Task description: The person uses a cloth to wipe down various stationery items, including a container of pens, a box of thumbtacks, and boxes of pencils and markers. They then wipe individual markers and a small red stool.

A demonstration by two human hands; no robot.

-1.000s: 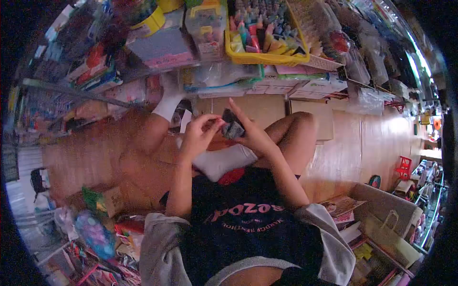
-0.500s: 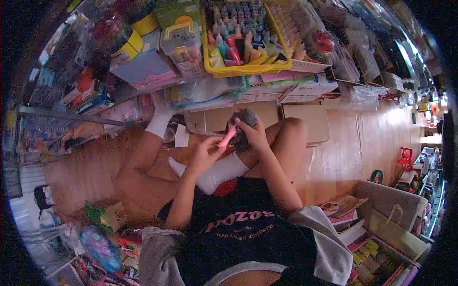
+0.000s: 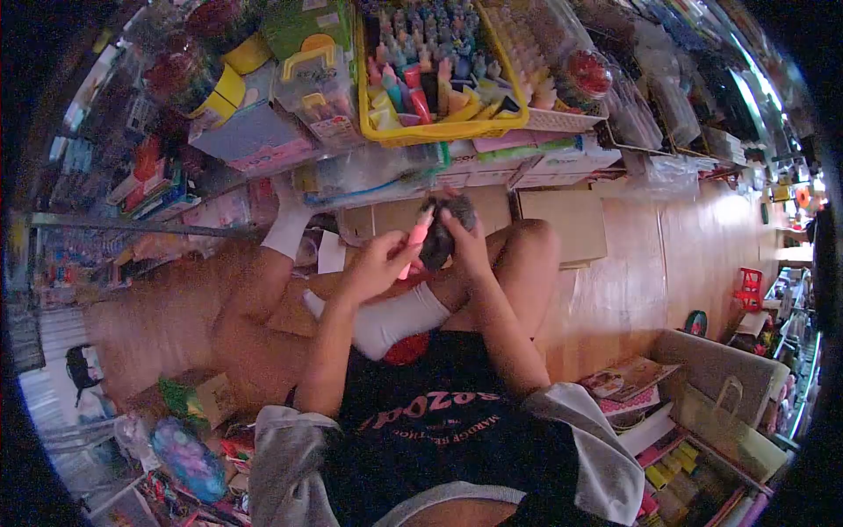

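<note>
My left hand is closed on a slim pink squeeze tube, its pale narrow tip pointing up and away from me. Right beside it, my right hand grips a dark grey, fuzzy-looking object, with the thumb lying over its top. I cannot tell what kind of thing the dark object is. The tube overlaps its left side in this view. Both hands are above my crossed legs, near a white sock.
A yellow basket of several paint-like tubes and bottles stands ahead on stacked boxes. To its left is a clear lidded case. Flat cardboard lies beyond my knee. An open box with papers sits at right, a red stool farther off.
The pink tube has turned more upright, and its pale tip now shows apart from my right thumb. My left hand has risen slightly with it. The whole view has shifted a little.
</note>
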